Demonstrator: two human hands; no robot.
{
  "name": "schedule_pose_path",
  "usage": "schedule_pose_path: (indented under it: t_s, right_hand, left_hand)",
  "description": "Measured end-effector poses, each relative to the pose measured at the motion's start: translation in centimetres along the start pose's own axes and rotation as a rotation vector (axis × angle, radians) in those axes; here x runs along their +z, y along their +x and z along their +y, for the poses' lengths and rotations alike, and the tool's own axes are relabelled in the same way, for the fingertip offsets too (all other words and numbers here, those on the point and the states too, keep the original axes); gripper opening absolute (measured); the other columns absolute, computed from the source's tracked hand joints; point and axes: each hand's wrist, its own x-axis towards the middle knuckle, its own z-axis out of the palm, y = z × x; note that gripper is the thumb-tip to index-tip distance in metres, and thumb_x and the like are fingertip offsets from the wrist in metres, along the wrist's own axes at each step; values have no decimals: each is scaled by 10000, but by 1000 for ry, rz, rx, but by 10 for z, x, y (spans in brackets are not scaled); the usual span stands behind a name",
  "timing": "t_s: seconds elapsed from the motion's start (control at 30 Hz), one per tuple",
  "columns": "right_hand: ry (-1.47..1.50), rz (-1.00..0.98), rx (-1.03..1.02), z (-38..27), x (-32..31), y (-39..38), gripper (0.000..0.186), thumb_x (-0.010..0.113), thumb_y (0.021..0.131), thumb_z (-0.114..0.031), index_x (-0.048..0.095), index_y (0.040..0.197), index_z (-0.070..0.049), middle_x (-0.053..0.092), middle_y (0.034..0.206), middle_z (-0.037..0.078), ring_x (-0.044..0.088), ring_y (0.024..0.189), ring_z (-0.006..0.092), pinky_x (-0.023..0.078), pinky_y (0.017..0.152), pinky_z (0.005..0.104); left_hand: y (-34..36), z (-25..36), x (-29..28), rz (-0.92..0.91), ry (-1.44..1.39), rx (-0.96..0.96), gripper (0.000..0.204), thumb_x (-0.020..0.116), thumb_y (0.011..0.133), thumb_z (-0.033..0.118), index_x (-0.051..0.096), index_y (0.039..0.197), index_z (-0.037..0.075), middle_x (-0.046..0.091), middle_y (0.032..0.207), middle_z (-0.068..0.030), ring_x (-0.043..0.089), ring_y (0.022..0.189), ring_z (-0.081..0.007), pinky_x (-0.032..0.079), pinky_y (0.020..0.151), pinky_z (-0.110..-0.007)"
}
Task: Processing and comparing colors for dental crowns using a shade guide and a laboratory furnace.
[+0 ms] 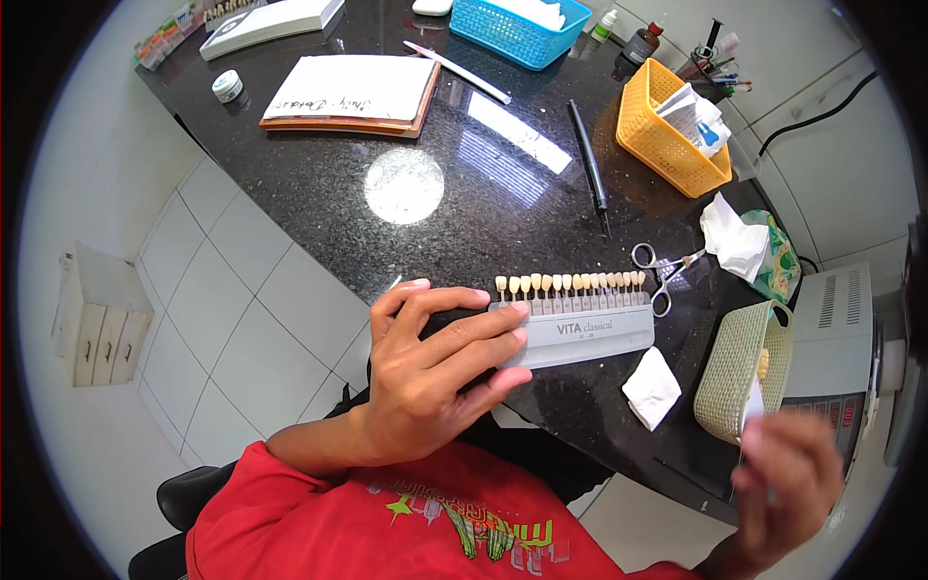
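My left hand (435, 372) is closed on the left end of a grey tooth shade guide (599, 329), its fingertips against the holder's face and a row of tooth-shaped tabs standing along the top edge. My right hand (783, 474) is blurred at the lower right, just below a pale green woven basket (720, 377); I cannot make out whether it holds anything. A crumpled white tissue (651, 390) lies below the guide. Metal scissors or forceps (662, 275) rest just behind the guide, beside another white tissue (733, 242) on a green packet (779, 256).
Behind are a notepad (353, 92), white stylus-like tool (464, 75), black tool (588, 164), small jar (227, 87), blue basket (517, 29), yellow basket (638, 126), bottles (640, 48). A grey machine (822, 329) stands at the right. The black counter (300, 184) has its edge at left.
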Motion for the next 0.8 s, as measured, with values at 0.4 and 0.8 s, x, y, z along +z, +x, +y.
schedule_pose_path:
  t_s: [0.4, 0.8]
  right_hand:
    - [306, 935, 738, 14, 99, -201, 471, 654, 919, -431, 613, 696, -18, 469, 519, 28, 401, 404, 97, 282, 413, 231]
    - [342, 923, 749, 20, 110, -189, 213, 824, 794, -124, 632, 845, -49, 517, 538, -7, 457, 434, 51, 345, 414, 215]
  left_hand:
    - [-56, 11, 57, 35, -755, 681, 192, 761, 826, 133, 696, 985, 47, 716, 947, -117, 659, 778, -191, 530, 613, -278]
    - [-146, -101, 146, -868, -34, 217, 337, 658, 885, 227, 644, 1165, 40, 623, 1160, -258, 569, 1095, -472, 451, 941, -528]
